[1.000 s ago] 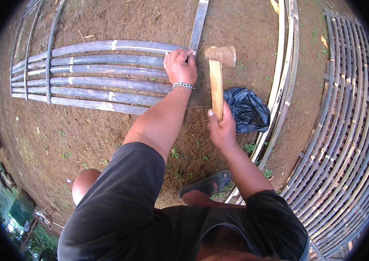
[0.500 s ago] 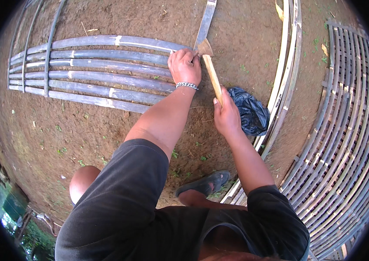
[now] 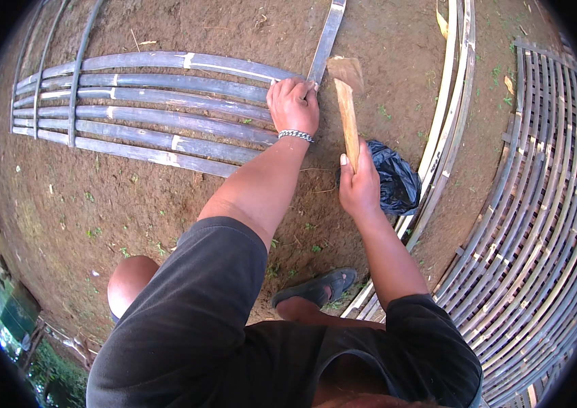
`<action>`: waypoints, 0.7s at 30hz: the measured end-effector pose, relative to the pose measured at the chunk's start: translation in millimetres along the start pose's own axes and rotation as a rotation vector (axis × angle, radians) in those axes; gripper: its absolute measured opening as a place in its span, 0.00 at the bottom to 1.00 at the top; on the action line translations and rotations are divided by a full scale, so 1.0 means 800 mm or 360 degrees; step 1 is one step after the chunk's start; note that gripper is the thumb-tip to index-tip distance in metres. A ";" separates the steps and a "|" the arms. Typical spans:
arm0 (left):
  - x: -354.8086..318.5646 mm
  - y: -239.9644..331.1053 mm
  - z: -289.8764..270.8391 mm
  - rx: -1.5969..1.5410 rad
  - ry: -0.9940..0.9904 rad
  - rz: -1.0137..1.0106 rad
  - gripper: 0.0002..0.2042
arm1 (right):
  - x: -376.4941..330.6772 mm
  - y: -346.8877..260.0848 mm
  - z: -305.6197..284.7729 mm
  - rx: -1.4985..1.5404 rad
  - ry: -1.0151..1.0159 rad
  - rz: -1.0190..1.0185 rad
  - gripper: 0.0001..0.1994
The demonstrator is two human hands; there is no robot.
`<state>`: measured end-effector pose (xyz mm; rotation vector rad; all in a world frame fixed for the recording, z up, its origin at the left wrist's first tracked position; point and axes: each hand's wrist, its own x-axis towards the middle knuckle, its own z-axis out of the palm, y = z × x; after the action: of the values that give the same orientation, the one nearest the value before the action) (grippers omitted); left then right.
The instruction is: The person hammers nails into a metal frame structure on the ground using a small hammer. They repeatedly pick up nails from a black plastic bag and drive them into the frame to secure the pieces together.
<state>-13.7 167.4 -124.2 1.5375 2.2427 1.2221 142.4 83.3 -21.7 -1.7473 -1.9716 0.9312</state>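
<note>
Right hand (image 3: 360, 187) is closed around the lower end of a wooden-handled hammer (image 3: 347, 102), thumb laid up along the shaft; holding that far down the handle would give reach and swing, as I judge it; the head sits at the top, just beside the left hand (image 3: 293, 103), near a flat cross slat (image 3: 326, 37) that runs away up the frame. Left hand is curled shut, knuckles up, pressing on the near end of a row of split bamboo slats (image 3: 166, 109) at the point where the cross slat meets them; likely it pins the pieces so they do not shift; whether it pinches a nail or other small thing, I cannot tell. A metal bracelet (image 3: 295, 135) rings the left wrist. The slats lie side by side on bare dirt ground (image 3: 132, 204), reaching off to the person's left, with another thin cross piece over their far end. A dark plastic bag (image 3: 394, 180) lies just behind the right hand; a finished slatted panel (image 3: 540, 204) lies to the right; a sandalled foot (image 3: 319, 289) is planted below, between the forearms.
</note>
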 end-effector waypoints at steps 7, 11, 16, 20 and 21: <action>-0.001 -0.004 0.002 0.0006 -0.0003 0.0009 0.02 | -0.002 0.012 0.008 -0.0162 -0.0130 0.0206 0.24; -0.003 -0.004 0.001 0.0030 0.0023 0.0039 0.02 | -0.004 0.002 0.006 0.0069 0.0076 0.0000 0.25; 0.000 -0.004 0.004 0.0039 0.0026 0.0055 0.02 | 0.005 0.011 0.008 -0.0104 -0.0176 0.0307 0.24; -0.002 -0.005 0.001 0.0050 0.0029 0.0062 0.02 | 0.000 0.002 0.003 0.0051 -0.0066 0.0246 0.25; 0.001 -0.002 0.001 0.0041 0.0037 0.0073 0.02 | 0.002 -0.004 0.001 0.0038 -0.0181 0.0371 0.25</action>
<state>-14.7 168.5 -125.5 1.6004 2.2585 1.2341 139.2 84.2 -20.0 -1.9821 -1.8415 1.1481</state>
